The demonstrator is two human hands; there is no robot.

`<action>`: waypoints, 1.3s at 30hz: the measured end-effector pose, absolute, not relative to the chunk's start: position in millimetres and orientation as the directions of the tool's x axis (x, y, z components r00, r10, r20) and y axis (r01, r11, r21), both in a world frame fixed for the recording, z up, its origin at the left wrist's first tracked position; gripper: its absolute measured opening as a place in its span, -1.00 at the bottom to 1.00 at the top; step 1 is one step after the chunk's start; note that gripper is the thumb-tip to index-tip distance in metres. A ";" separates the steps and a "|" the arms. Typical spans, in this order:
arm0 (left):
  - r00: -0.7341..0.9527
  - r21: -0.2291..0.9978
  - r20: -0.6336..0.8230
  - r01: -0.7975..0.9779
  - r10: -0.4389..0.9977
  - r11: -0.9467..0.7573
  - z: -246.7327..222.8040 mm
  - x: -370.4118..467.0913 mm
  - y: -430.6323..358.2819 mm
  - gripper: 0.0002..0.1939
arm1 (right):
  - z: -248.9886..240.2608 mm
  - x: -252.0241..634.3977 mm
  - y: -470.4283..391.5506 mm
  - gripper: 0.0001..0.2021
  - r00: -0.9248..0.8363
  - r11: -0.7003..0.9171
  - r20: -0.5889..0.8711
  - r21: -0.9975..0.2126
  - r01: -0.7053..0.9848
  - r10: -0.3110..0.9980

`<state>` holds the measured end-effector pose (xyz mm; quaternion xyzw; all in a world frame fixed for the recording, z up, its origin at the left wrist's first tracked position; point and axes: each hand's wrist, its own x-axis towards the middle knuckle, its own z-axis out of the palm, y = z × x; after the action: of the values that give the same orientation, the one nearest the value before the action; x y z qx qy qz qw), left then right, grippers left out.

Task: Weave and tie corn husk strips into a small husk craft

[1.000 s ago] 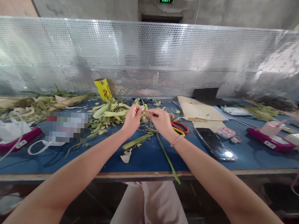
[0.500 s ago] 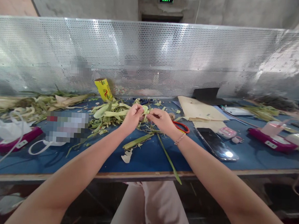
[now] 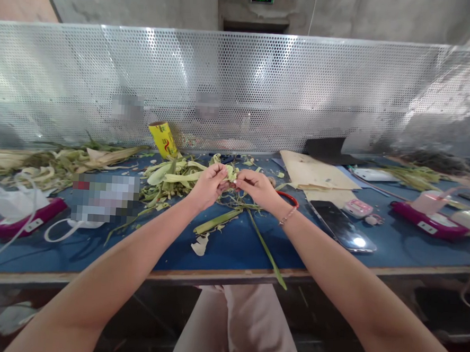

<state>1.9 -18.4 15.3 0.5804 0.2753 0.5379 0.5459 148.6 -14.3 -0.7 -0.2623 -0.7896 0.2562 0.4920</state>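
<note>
Between my two hands is a small pale green bundle of curled corn husk (image 3: 231, 172). My left hand (image 3: 211, 184) is closed around its left side, the thumb and fingers pinched together. From the right, my right hand (image 3: 257, 189) pinches the same piece with thumb and index finger. Just left of my hands lies a pile of green husk strips (image 3: 171, 180). Under them on the blue table are a thick green stalk piece (image 3: 218, 221), a long green leaf strip (image 3: 265, 247) and a white scrap (image 3: 200, 245). Red-handled scissors (image 3: 290, 197) are partly hidden behind my right wrist.
A yellow tube (image 3: 163, 140) stands behind the pile. To the right are tan paper sheets (image 3: 312, 173), a phone (image 3: 341, 225), a pink case (image 3: 358, 207) and a purple power strip (image 3: 427, 220). Another purple power strip (image 3: 29, 216) lies left. A perforated metal screen (image 3: 240, 91) closes the back.
My right hand has shifted slightly to the right, its fingertips still on the husk bundle. My left hand has turned a little. The things on the table have not moved.
</note>
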 end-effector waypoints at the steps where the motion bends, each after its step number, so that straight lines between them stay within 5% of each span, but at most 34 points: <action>1: 0.270 0.931 0.327 -0.256 0.905 -0.260 15.0 2.0 -18.2 -0.71 | -0.9 148.8 -13.9 -0.76 -0.378 0.722 0.635 -0.675 0.154 0.674; 8: 0.232 0.908 0.419 -0.112 0.878 -0.404 7.6 1.2 -12.3 -0.74 | -2.9 146.6 -13.8 -0.77 -0.346 0.736 0.650 -0.610 0.293 0.677; 13: 0.131 0.724 0.591 0.351 0.796 -0.594 5.0 -1.2 -16.6 -0.80 | -1.6 142.5 -16.9 -0.78 -0.331 0.733 0.655 -0.627 0.266 0.680; 17: 0.033 0.606 0.670 0.553 0.742 -0.572 4.4 2.0 -24.1 -0.85 | -4.0 137.2 -18.7 -0.79 -0.317 0.739 0.668 -0.592 0.321 0.673; 22: 0.024 0.571 0.699 0.584 0.715 -0.577 3.8 3.6 -24.9 -0.89 | -7.4 131.6 -20.2 -0.79 -0.301 0.749 0.697 -0.527 0.401 0.651; 39: 0.151 0.686 0.604 0.402 0.783 -0.606 6.7 0.8 -22.1 -0.84 | -3.3 146.2 -17.5 -0.84 -0.438 0.635 0.524 -0.756 0.157 0.731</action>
<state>0.8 -22.1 6.7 0.7354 0.4029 0.5123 0.1857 146.2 -17.5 -3.3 -0.2827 -0.7851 0.3200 0.4486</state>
